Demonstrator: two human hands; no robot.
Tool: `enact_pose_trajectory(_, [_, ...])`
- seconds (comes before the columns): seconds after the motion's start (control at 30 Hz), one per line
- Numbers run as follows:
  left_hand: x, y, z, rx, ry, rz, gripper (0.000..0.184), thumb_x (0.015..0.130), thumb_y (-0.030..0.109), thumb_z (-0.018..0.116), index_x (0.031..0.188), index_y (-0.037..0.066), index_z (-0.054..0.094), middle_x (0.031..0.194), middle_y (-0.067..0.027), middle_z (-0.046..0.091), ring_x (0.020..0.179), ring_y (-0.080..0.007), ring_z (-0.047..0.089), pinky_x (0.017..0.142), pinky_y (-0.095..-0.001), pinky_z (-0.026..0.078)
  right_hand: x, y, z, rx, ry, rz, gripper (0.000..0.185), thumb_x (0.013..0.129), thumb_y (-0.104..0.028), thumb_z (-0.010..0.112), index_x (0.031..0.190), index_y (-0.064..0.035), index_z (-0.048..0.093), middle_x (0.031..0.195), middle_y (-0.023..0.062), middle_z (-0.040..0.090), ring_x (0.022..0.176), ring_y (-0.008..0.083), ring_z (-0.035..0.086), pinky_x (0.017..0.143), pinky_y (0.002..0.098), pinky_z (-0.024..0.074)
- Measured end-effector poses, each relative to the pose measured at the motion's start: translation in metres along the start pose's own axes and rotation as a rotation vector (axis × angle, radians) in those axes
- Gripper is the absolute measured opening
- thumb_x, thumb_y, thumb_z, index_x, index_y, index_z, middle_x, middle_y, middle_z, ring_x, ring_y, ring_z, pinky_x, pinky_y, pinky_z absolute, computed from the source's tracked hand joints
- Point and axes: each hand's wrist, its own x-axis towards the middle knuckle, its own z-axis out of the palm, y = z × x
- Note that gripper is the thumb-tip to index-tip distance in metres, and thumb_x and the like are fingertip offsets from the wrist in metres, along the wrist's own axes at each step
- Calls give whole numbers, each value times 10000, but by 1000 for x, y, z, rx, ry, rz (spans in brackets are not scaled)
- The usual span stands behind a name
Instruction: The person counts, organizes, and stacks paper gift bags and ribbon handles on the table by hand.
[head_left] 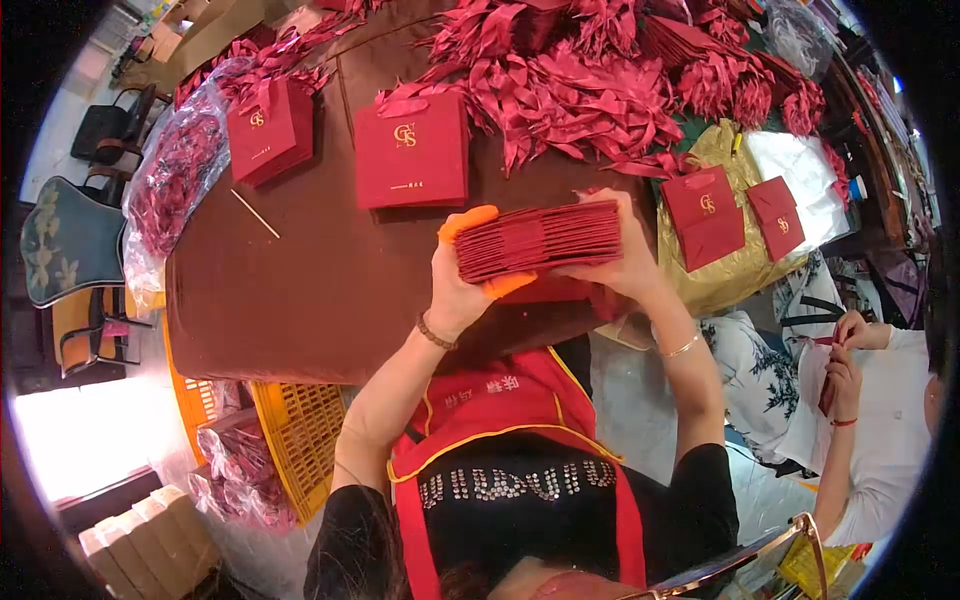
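A thick stack of folded dark-red paper bags [540, 240] is held between my two hands above the table's near edge, its layered edges facing me. My left hand [455, 275], with orange covers on its fingers, wraps round the stack's left end. Round the right end, my right hand [632, 258] is closed on the same stack. Part of another red item [550, 290] shows just beneath it. Beyond the stack stands a red gift bag [412, 150] with a gold logo, and a second gift bag [270, 135] is to its left.
Red ribbons [580, 100] lie heaped across the back of the brown-covered table [270, 300]. A thin stick [255, 213] rests at left. On the right, red bags [705, 215] lie on gold wrapping. Another person's hands [845, 360] work at lower right. Yellow crates [300, 430] stand below.
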Motion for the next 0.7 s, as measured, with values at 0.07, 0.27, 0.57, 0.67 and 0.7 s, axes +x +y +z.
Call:
enact_pose_trajectory(0.07, [3,-4,-11,310,-103,91,775,521,32,839,1169,13,415,1017,-59,540,926,-148,557,828,-285,471,2,7,4,-8,-53,41,708,509,-100,848,1053,-59,397,993,58,468,961,176,479,892,315,376])
enact_pose_trajectory(0.27, [5,37,-9,248,-155,-193,788,524,152,846,1193,8,455,1057,-88,536,975,-191,538,847,-342,444,2,6,-2,4,-89,-54,657,539,-140,840,1028,-46,412,918,63,501,873,184,518,797,302,410])
enact_pose_trajectory(0.57, [44,77,41,1541,-749,325,775,561,369,746,1156,-19,436,982,-125,476,840,-250,507,673,-342,436,-5,1,-9,-63,-108,-51,765,536,-241,836,1121,-30,390,996,134,517,983,279,506,869,348,392])
enact_pose_trajectory(0.67, [42,74,41,1496,-763,367,569,577,302,738,997,-16,523,884,-96,480,765,-223,511,611,-319,433,-10,-14,-17,-172,-37,-111,859,535,-300,825,1214,-28,373,1114,157,495,1114,300,439,963,376,330])
enact_pose_trajectory(0.7, [42,74,40,1496,-759,360,525,575,285,741,954,-9,526,873,-93,483,761,-224,515,616,-322,433,-6,-24,-20,-259,48,-244,879,539,-327,815,1242,-29,379,1174,164,477,1171,309,399,1002,388,294])
